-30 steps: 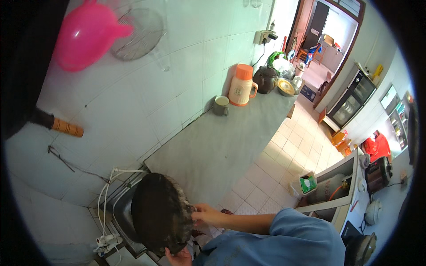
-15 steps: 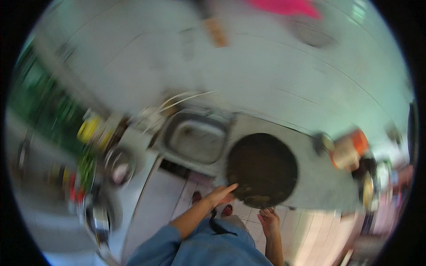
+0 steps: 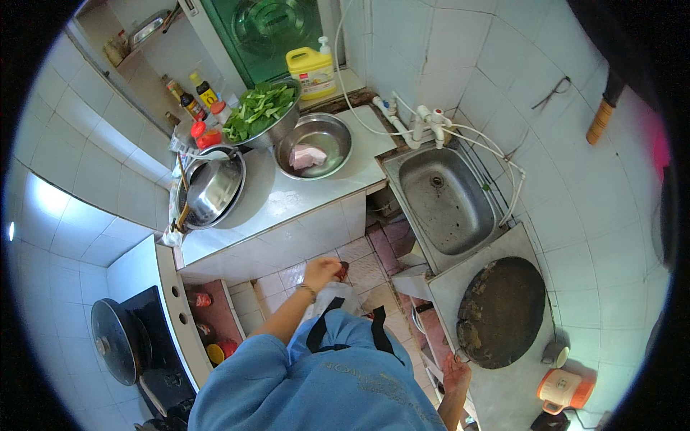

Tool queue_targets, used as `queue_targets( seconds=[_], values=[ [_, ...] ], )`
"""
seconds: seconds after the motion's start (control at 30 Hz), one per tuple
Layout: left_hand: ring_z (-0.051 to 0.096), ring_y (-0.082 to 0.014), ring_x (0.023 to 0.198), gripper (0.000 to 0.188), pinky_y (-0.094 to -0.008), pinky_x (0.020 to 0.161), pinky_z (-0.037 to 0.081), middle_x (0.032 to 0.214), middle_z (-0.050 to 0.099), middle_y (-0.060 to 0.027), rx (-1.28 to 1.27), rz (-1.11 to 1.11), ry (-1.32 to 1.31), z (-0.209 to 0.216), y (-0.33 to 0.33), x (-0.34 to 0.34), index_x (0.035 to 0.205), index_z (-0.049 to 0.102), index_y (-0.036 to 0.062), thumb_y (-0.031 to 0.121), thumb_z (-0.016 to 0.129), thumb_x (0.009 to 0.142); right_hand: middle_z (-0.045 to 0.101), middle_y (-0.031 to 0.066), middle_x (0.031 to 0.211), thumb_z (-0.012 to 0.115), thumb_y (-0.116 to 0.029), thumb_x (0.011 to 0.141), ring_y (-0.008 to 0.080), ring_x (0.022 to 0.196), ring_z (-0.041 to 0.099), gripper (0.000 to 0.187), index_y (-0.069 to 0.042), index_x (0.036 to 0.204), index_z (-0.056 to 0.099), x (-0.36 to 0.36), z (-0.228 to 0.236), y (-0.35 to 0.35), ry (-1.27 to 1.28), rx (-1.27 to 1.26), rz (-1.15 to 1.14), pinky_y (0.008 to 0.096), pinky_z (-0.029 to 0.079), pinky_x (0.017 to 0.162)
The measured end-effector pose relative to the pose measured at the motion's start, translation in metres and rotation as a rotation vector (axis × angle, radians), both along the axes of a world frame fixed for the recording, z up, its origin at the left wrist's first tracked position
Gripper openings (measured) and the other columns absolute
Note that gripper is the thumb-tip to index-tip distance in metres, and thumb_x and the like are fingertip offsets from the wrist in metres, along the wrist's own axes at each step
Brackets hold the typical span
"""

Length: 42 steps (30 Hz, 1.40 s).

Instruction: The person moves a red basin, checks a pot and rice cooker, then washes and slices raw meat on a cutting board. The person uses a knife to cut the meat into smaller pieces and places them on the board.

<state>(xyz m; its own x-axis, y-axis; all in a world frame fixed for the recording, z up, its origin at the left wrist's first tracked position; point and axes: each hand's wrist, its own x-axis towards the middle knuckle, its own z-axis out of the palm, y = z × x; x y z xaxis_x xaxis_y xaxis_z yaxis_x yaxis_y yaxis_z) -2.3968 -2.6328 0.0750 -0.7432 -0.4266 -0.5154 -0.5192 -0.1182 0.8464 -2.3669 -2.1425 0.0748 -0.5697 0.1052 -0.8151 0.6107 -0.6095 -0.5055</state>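
Note:
A round, dark chopping board (image 3: 504, 310) with a rough, worn rim lies on the grey counter at right. At its near rim, the fingers of my right hand (image 3: 456, 375) curl around what looks like a small ring on the edge. My left hand (image 3: 321, 274) hangs over the floor in front of me, away from the board, with loosely bent fingers and nothing in it. Across the white counter, a steel basin (image 3: 332, 147) holds a piece of pale pink raw meat (image 3: 307, 156). Beside it, leafy greens (image 3: 260, 111) fill another steel bowl.
The steel sink (image 3: 449, 197) adjoins the board's counter. A stack of pans (image 3: 215, 188) stands on the white counter, with sauce bottles (image 3: 188, 100) and a yellow jug (image 3: 310, 72) behind. A lidded pan (image 3: 113, 341) is on the stove at left. An orange-and-cream appliance (image 3: 564, 390) stands at lower right.
My view has swung to the left. My left hand has come off the chopping board and moved away leftwards. My right hand remains at its rim; the board now lies further in on the counter.

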Motion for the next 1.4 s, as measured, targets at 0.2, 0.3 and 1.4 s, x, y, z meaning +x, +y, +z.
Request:
queue_targets(
  seconds=[0.2,0.3,1.4],
  values=[
    [0.065,-0.0241,0.086,0.030,-0.0318,0.076,0.051,0.096,0.067,-0.0137,-0.750,0.031,0.137,0.025,-0.096,-0.036,0.101,0.064,0.0011,0.014,0.070,0.075,0.063,0.0126,0.105,0.053,-0.020,0.079,0.0220,0.096,0.061,0.039,-0.002,0.114,0.052,0.006,0.011,-0.003,-0.055,0.090,0.148,0.0347,0.049,0.079],
    [0.062,-0.0284,0.091,0.031,-0.0347,0.080,0.050,0.105,0.064,-0.0156,-1.006,-0.015,0.302,0.039,-0.144,-0.097,0.104,0.064,0.0021,0.008,0.069,0.074,0.067,0.0097,0.093,0.055,-0.026,0.082,0.0194,0.080,0.064,0.035,-0.004,0.109,0.056,0.026,0.008,0.001,-0.200,0.450,0.355,0.0338,0.051,0.067],
    [0.025,-0.0422,0.132,0.049,-0.0422,0.107,0.030,0.146,0.021,-0.0209,-0.813,-0.548,0.299,0.005,-0.273,-0.241,0.105,0.045,0.0017,-0.005,0.069,0.063,0.058,0.0224,0.113,0.062,-0.034,0.086,0.0274,0.103,0.058,0.060,0.004,0.127,0.042,-0.348,0.020,-0.609,0.880,0.586,1.292,0.0341,0.047,0.086]
  ],
)
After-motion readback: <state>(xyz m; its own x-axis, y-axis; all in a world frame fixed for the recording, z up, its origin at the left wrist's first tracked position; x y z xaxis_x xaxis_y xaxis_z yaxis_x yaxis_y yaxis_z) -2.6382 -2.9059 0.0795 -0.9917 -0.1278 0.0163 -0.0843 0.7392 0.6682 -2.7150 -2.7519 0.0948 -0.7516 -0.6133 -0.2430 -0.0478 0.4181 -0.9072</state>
